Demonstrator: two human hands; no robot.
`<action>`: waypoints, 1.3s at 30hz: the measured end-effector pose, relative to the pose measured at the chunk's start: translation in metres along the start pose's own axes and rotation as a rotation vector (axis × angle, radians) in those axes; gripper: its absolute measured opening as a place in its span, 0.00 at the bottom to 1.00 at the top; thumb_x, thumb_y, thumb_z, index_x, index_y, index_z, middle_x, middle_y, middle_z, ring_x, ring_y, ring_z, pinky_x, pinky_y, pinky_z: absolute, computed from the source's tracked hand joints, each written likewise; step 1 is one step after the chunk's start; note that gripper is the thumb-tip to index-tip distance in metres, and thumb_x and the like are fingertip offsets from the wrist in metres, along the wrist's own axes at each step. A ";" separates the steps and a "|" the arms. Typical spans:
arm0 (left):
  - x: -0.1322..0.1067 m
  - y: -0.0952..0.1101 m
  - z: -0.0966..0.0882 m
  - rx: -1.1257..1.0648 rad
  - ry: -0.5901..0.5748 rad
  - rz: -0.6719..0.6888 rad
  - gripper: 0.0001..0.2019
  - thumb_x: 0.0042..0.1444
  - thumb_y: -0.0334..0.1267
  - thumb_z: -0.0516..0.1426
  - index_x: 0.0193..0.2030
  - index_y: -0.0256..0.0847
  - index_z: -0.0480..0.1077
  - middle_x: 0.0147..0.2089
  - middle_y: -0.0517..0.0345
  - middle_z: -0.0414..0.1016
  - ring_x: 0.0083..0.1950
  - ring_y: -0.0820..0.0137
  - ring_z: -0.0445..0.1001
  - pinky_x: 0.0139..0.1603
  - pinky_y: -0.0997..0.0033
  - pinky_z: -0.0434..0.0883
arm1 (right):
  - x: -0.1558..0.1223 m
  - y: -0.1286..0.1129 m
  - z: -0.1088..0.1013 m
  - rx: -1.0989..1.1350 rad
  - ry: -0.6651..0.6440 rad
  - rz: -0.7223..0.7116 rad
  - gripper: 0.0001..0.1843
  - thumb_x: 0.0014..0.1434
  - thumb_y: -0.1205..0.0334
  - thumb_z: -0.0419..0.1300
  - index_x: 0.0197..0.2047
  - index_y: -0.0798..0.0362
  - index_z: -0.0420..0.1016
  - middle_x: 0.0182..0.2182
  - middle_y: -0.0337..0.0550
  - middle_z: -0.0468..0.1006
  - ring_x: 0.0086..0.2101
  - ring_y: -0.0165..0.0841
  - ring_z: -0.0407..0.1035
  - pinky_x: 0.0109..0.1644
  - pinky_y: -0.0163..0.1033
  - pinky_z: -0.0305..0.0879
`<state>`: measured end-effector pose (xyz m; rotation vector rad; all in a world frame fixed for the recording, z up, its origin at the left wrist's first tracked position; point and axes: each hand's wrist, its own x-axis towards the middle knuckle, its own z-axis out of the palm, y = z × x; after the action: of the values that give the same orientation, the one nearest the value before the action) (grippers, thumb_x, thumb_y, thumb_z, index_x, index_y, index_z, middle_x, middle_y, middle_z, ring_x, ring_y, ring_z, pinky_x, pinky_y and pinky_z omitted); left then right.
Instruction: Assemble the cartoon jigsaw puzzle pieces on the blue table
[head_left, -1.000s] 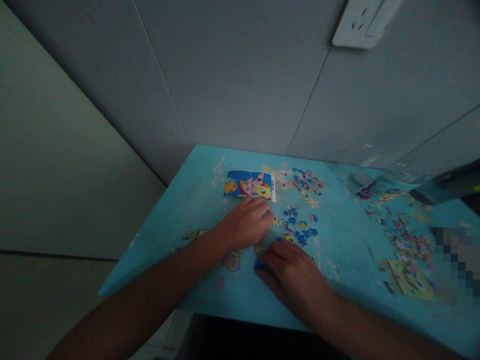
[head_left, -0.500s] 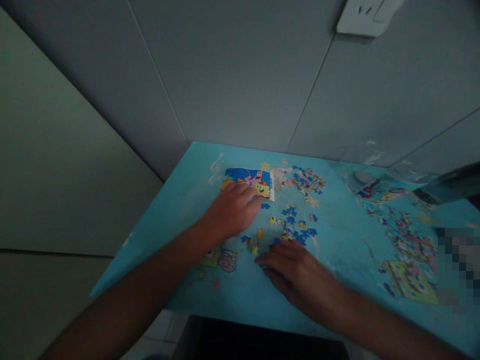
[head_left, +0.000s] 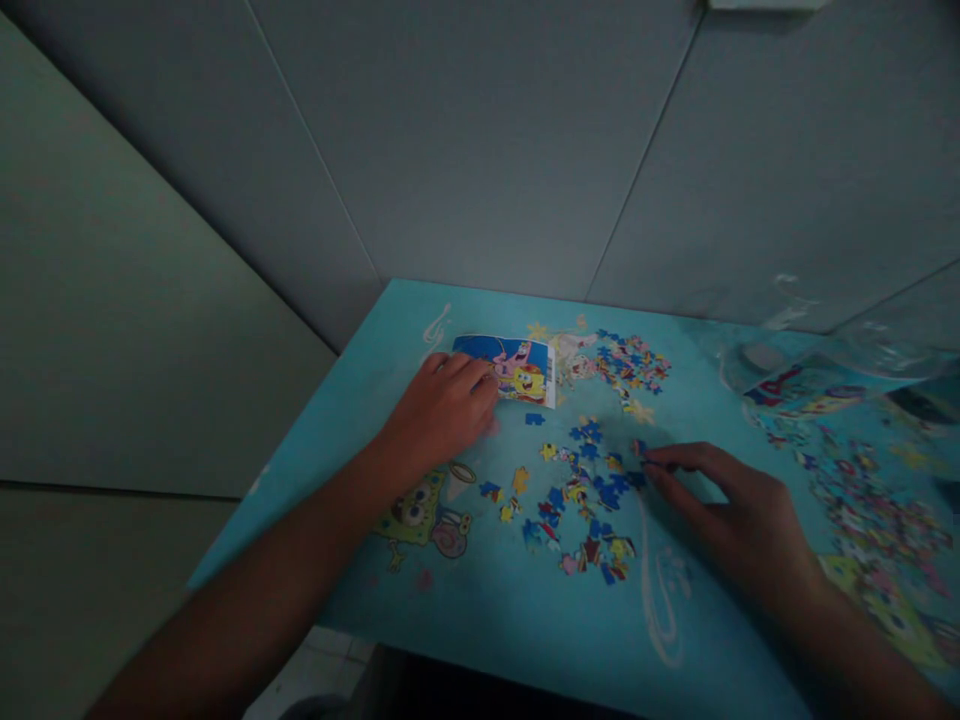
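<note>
My left hand (head_left: pixel 446 405) lies over the left part of a small picture card (head_left: pixel 529 380) with cartoon figures on blue. Its fingers are bent and close together on the card, and their tips are hidden. My right hand (head_left: pixel 731 500) pinches a small jigsaw piece (head_left: pixel 640 448) between thumb and index finger, just right of a loose group of jigsaw pieces (head_left: pixel 577 490). Blue, yellow and red pieces make up this group. A single blue piece (head_left: pixel 535 419) lies below the card.
A heap of jigsaw pieces (head_left: pixel 634 362) sits behind, near the wall (head_left: pixel 487 150). Farther right are a clear plastic bag (head_left: pixel 810 385) with a printed label and a larger spread of pieces (head_left: pixel 877 510). The turquoise table (head_left: pixel 360 400) has cartoon prints.
My right hand has moved right from over the near pieces, uncovering them, and now pinches a piece. My left hand has slid slightly left on the card. The view has tilted down a little.
</note>
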<state>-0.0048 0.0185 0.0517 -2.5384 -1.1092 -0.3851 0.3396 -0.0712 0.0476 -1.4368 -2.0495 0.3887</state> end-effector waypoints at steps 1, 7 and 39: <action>0.000 0.002 0.001 -0.011 -0.004 0.009 0.10 0.67 0.37 0.55 0.50 0.37 0.76 0.48 0.47 0.77 0.49 0.58 0.71 0.48 0.55 0.64 | -0.001 -0.002 0.001 -0.006 -0.008 -0.023 0.08 0.66 0.58 0.62 0.48 0.45 0.78 0.41 0.43 0.82 0.39 0.39 0.78 0.42 0.44 0.77; -0.001 0.011 0.003 -0.097 -0.024 0.062 0.10 0.68 0.35 0.55 0.51 0.37 0.75 0.49 0.49 0.76 0.51 0.59 0.71 0.51 0.57 0.65 | -0.005 -0.005 0.005 -0.039 -0.062 -0.040 0.07 0.67 0.59 0.62 0.48 0.45 0.76 0.41 0.42 0.82 0.41 0.39 0.78 0.46 0.46 0.76; -0.002 0.016 0.004 -0.254 0.142 0.178 0.19 0.69 0.33 0.53 0.65 0.38 0.64 0.50 0.50 0.76 0.51 0.63 0.72 0.53 0.57 0.70 | 0.001 -0.012 0.012 -0.036 -0.098 -0.138 0.10 0.69 0.62 0.58 0.49 0.50 0.79 0.41 0.45 0.83 0.41 0.39 0.78 0.48 0.49 0.73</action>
<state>0.0064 0.0086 0.0440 -2.7497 -0.8191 -0.6849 0.3230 -0.0732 0.0450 -1.3102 -2.2299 0.3737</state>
